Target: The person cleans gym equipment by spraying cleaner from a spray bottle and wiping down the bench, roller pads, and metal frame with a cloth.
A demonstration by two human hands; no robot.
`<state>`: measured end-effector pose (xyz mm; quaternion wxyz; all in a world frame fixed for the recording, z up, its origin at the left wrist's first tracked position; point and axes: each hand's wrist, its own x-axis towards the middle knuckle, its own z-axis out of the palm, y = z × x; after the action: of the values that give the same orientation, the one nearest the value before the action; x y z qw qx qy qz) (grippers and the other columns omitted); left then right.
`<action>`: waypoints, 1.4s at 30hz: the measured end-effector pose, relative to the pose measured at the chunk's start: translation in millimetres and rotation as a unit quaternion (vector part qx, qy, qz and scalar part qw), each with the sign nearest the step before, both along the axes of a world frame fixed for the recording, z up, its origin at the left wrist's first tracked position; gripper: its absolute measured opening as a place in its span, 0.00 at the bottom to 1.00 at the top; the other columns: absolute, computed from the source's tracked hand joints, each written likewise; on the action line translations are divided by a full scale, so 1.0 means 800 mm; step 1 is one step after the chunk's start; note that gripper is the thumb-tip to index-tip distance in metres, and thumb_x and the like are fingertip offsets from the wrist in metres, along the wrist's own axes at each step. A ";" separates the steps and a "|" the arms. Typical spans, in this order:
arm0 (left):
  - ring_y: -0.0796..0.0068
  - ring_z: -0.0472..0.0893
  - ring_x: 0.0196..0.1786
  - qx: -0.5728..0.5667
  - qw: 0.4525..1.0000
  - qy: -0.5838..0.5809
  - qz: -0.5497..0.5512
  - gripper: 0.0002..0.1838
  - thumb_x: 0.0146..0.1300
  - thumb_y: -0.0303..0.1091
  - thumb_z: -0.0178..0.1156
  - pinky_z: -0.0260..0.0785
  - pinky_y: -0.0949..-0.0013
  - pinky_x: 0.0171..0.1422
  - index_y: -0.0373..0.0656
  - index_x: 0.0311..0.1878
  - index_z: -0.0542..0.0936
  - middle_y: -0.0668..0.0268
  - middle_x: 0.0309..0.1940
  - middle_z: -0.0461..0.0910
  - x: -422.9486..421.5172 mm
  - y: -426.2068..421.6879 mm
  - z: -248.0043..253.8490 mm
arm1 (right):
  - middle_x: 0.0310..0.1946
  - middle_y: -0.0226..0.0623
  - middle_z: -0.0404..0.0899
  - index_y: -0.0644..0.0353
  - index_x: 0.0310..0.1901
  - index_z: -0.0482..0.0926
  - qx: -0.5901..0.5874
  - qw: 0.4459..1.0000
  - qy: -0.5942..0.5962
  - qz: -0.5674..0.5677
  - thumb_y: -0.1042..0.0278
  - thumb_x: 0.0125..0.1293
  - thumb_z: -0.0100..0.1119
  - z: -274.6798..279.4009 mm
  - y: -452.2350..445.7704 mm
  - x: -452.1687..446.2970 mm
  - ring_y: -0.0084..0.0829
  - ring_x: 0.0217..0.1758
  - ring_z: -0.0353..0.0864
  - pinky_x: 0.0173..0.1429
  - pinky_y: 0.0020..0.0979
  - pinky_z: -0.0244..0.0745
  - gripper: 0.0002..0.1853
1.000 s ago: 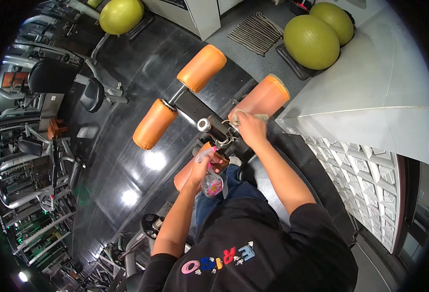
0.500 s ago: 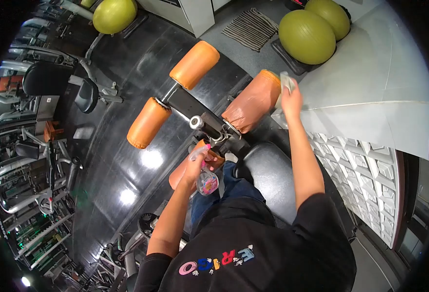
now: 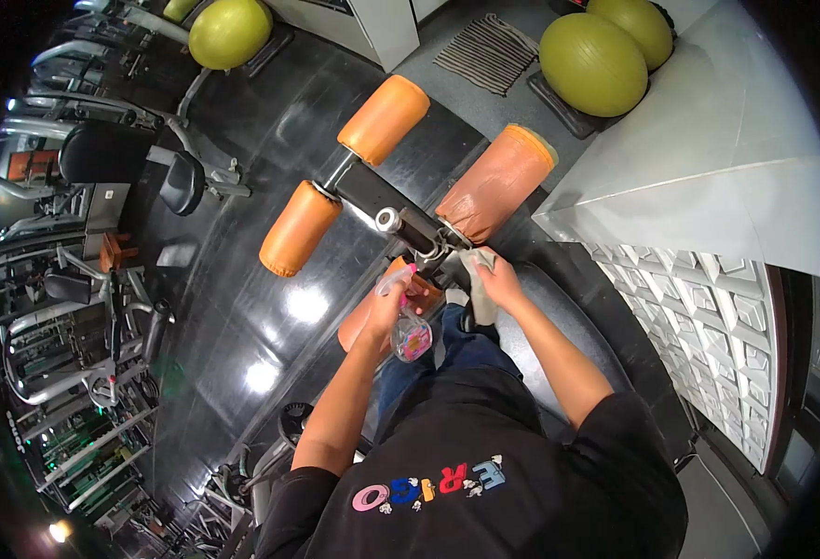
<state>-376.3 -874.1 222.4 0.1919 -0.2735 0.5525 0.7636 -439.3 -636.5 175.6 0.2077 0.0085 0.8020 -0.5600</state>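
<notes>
My left hand (image 3: pixel 391 307) is wrapped round the neck of a clear spray bottle (image 3: pixel 413 339) with a pink trigger and a colourful label. My right hand (image 3: pixel 495 278) grips a pale grey cloth (image 3: pixel 481 296), which hangs down in front of my shoe. Just ahead stands an exercise bench with padded rollers. Its near right roller (image 3: pixel 497 184) is worn brownish orange; another worn roller (image 3: pixel 359 324) lies partly behind my left forearm. Two brighter orange rollers, one upper (image 3: pixel 384 119) and one left (image 3: pixel 299 229), sit at the far end of the black frame (image 3: pixel 372 194).
A black padded seat (image 3: pixel 559 326) lies beneath my right arm. Green exercise balls (image 3: pixel 593 65) rest at the upper right, near a striped mat (image 3: pixel 487 54). A white wall panel (image 3: pixel 680 326) runs along the right. Weight machines (image 3: pixel 102 154) line the left.
My right hand has come down and inward with the cloth, from the outer end of the right roller to beside its inner end. The left hand keeps hold of the spray bottle.
</notes>
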 end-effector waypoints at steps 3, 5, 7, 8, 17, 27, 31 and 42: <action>0.71 0.80 0.38 -0.024 0.999 0.020 -0.020 0.18 0.71 0.40 0.50 0.74 0.68 0.34 0.37 0.55 0.76 0.62 0.35 0.79 0.008 0.000 0.002 | 0.44 0.51 0.83 0.60 0.49 0.77 0.015 1.000 0.001 0.010 0.59 0.69 0.55 0.022 0.020 0.008 0.53 0.50 0.81 0.50 0.41 0.75 0.14; 0.74 0.79 0.33 -0.083 0.996 0.032 0.010 0.18 0.70 0.40 0.51 0.72 0.70 0.33 0.38 0.56 0.76 0.64 0.33 0.80 0.009 0.018 0.042 | 0.43 0.51 0.83 0.60 0.49 0.77 0.032 0.999 0.019 0.006 0.59 0.69 0.55 0.034 0.030 0.013 0.54 0.50 0.81 0.50 0.42 0.75 0.14; 0.74 0.79 0.31 -0.085 0.994 0.051 0.044 0.18 0.70 0.40 0.51 0.72 0.69 0.32 0.38 0.56 0.76 0.64 0.32 0.80 0.020 0.021 0.053 | 0.41 0.52 0.83 0.59 0.50 0.77 0.043 0.999 0.028 -0.006 0.59 0.69 0.55 0.042 0.038 0.025 0.58 0.49 0.80 0.49 0.44 0.75 0.15; 0.74 0.78 0.29 -0.084 0.991 0.063 0.084 0.18 0.70 0.40 0.51 0.72 0.69 0.32 0.38 0.56 0.76 0.64 0.31 0.80 0.025 0.021 0.058 | 0.41 0.52 0.83 0.59 0.50 0.77 0.045 0.998 0.033 -0.011 0.59 0.69 0.55 0.042 0.042 0.030 0.58 0.49 0.80 0.49 0.44 0.75 0.15; 0.68 0.78 0.24 -0.107 0.993 0.037 0.045 0.20 0.68 0.49 0.51 0.69 0.66 0.30 0.39 0.33 0.77 0.61 0.26 0.78 0.038 -0.019 0.100 | 0.40 0.48 0.83 0.61 0.49 0.78 0.099 0.994 -0.020 -0.037 0.60 0.68 0.57 0.054 0.019 0.084 0.45 0.44 0.83 0.50 0.37 0.74 0.15; 0.72 0.78 0.25 -0.012 0.997 0.077 -0.022 0.20 0.69 0.48 0.53 0.71 0.69 0.31 0.37 0.39 0.78 0.62 0.30 0.80 0.059 -0.125 0.090 | 0.52 0.36 0.80 0.64 0.57 0.77 -0.031 0.992 -0.031 -0.121 0.58 0.76 0.47 0.073 -0.153 -0.057 0.25 0.55 0.74 0.61 0.30 0.68 0.19; 0.71 0.78 0.26 -0.058 0.995 0.079 -0.026 0.24 0.68 0.53 0.53 0.72 0.67 0.32 0.37 0.39 0.79 0.61 0.32 0.80 0.085 -0.168 0.100 | 0.54 0.35 0.79 0.61 0.59 0.76 -0.240 0.954 0.053 -0.172 0.56 0.77 0.44 0.088 -0.185 -0.041 0.26 0.58 0.74 0.65 0.31 0.65 0.21; 0.74 0.78 0.29 -0.099 0.985 0.097 -0.103 0.23 0.67 0.48 0.56 0.71 0.69 0.35 0.36 0.53 0.76 0.62 0.35 0.82 0.098 -0.271 0.110 | 0.47 0.36 0.84 0.53 0.51 0.80 -0.044 0.979 0.074 -0.184 0.56 0.74 0.45 0.146 -0.232 -0.102 0.41 0.54 0.81 0.58 0.38 0.72 0.16</action>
<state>-297.9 -1091.1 310.5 0.1874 -0.1574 0.6665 0.7042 -521.1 -822.2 292.1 0.0414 0.1049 0.7743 -0.6226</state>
